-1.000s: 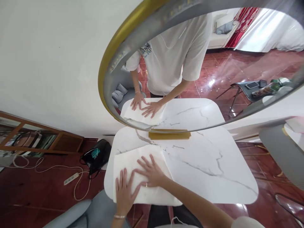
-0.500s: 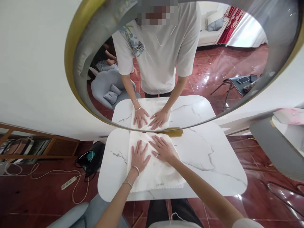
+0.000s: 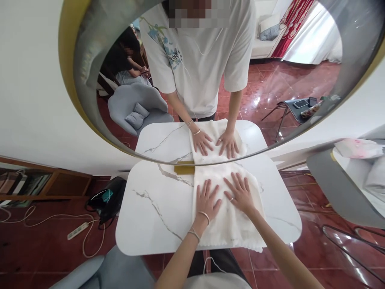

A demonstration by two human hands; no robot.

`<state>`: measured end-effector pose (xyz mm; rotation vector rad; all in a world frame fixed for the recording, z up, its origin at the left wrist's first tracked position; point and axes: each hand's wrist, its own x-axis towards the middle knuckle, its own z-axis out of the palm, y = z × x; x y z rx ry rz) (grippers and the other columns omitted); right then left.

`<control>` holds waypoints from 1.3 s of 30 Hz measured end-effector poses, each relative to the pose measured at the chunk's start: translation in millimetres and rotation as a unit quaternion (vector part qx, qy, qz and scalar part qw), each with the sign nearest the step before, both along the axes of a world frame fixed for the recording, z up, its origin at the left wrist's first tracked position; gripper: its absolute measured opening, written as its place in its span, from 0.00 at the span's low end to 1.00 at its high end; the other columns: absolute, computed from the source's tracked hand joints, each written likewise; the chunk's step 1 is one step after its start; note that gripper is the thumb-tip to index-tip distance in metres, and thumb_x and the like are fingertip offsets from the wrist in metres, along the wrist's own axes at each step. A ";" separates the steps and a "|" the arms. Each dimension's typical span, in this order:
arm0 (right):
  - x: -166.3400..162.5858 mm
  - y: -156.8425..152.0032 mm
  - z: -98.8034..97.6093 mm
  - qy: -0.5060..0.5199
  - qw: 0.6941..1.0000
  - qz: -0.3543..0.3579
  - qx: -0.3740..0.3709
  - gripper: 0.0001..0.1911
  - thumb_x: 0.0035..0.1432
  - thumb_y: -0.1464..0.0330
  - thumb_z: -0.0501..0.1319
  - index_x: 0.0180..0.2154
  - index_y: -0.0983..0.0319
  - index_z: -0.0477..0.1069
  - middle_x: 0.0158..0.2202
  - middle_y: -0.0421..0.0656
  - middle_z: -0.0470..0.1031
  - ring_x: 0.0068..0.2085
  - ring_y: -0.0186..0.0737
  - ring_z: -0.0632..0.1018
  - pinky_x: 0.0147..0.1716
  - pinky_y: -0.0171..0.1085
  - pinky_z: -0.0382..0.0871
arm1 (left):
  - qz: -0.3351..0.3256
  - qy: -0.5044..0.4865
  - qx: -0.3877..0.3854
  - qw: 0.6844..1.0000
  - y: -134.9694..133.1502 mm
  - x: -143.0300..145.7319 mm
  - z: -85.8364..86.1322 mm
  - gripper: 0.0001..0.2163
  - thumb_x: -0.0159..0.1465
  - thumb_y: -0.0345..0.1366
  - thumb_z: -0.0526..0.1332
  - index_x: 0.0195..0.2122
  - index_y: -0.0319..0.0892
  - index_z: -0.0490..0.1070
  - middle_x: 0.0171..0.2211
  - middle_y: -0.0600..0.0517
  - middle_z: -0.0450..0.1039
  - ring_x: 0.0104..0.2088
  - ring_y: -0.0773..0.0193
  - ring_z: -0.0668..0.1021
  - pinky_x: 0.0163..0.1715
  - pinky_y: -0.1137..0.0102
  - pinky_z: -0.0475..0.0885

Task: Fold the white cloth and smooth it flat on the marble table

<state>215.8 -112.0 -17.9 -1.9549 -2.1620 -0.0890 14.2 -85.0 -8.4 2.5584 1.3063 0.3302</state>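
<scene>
A white towel-like cloth (image 3: 224,228) with a scalloped near edge lies over the right half of a white marbled table (image 3: 150,228). Flat on its left part rests my left hand (image 3: 207,200), fingers spread, two bracelets at the wrist. My right hand (image 3: 240,194), with a ring on one finger, also presses palm down on the cloth, its fingers apart. Both hands point toward the large round mirror (image 3: 70,76) at the table's far side, which reflects them and the cloth.
A gold mirror foot (image 3: 184,167) sits on the table's far edge. On the floor at left are a black bag (image 3: 110,200) and a power strip (image 3: 77,231). A grey chair (image 3: 120,261) stands near left; another chair (image 3: 337,188) carrying white items is at right.
Both hands and the cloth under them have slid to the right across the table, the hands staying flat. More of the table's left side shows. The view has shifted slightly.
</scene>
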 end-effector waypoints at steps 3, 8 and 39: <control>-26.8 2.1 3.0 0.016 1.000 0.010 -0.024 0.31 0.65 0.56 0.51 0.67 0.50 0.47 0.71 0.43 0.32 0.69 0.57 0.42 0.63 0.61 0.41 | 0.014 0.009 -0.002 1.000 -1.4 -30.2 -2.5 0.27 0.67 0.48 0.52 0.66 0.56 0.49 0.70 0.48 0.41 0.68 0.53 0.50 0.64 0.48 0.48; -118.0 5.5 1.7 0.075 0.993 0.068 -0.057 0.34 0.64 0.56 0.54 0.67 0.50 0.45 0.70 0.46 0.34 0.69 0.60 0.40 0.62 0.65 0.40 | 0.059 0.061 0.023 0.996 -16.4 -126.7 -3.5 0.26 0.66 0.45 0.53 0.65 0.53 0.54 0.68 0.47 0.47 0.67 0.52 0.54 0.64 0.50 0.46; 8.1 -126.1 -0.7 0.033 0.999 -0.010 0.001 0.33 0.65 0.60 0.50 0.68 0.51 0.41 0.68 0.43 0.51 0.66 0.47 0.57 0.65 0.53 0.44 | -0.008 0.035 0.024 0.999 -77.4 14.5 -1.9 0.30 0.66 0.47 0.54 0.67 0.54 0.46 0.69 0.46 0.42 0.68 0.48 0.52 0.63 0.47 0.49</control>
